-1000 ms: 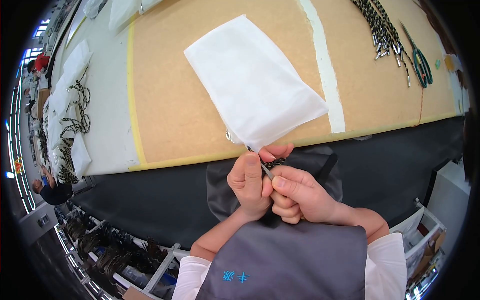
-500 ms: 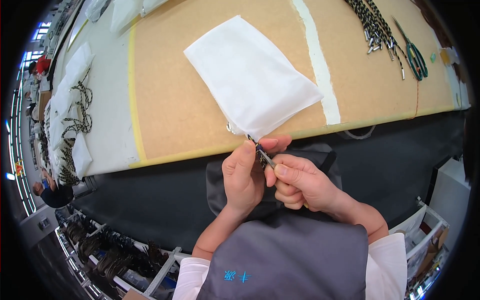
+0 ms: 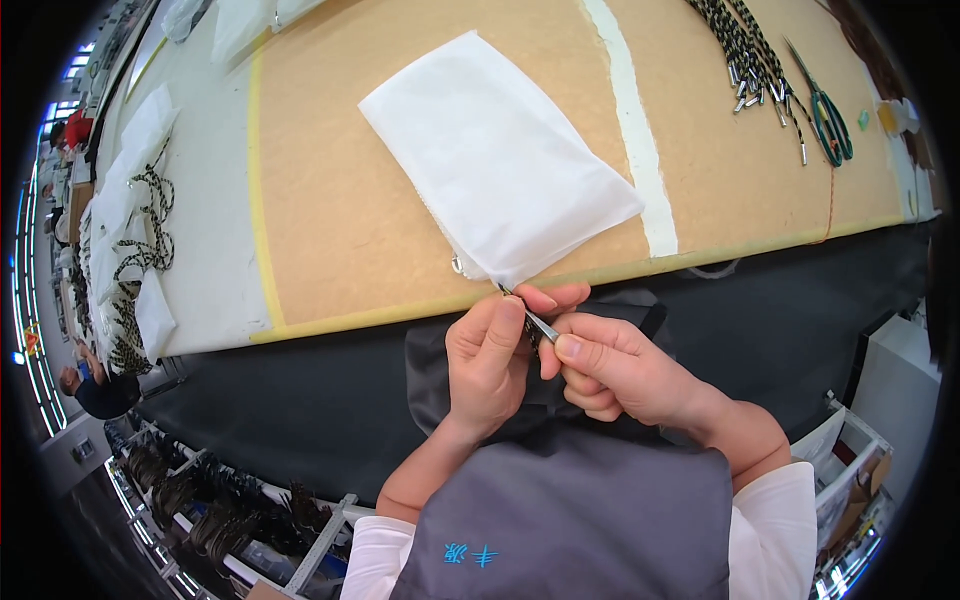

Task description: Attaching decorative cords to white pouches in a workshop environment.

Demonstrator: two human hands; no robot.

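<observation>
White cloth pouch (image 3: 500, 160) overhangs the tan tabletop's (image 3: 330, 200) yellow front edge. Just below it, over a dark gap, the left hand (image 3: 490, 365) and right hand (image 3: 615, 370) together pinch a thin metal-tipped cord end (image 3: 535, 322). Bare board lies either side; braided cords (image 3: 745, 55) and green scissors (image 3: 830, 115) sit far right.

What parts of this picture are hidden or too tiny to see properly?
- Head view: the thin metal-tipped piece pinched between the left hand and right hand; fingers cover most of it.
- Head view: the white cloth bag's near corner, behind the left fingertips.
- Head view: the green-handled scissors and the cord bundle, small and bent near the rim.
</observation>
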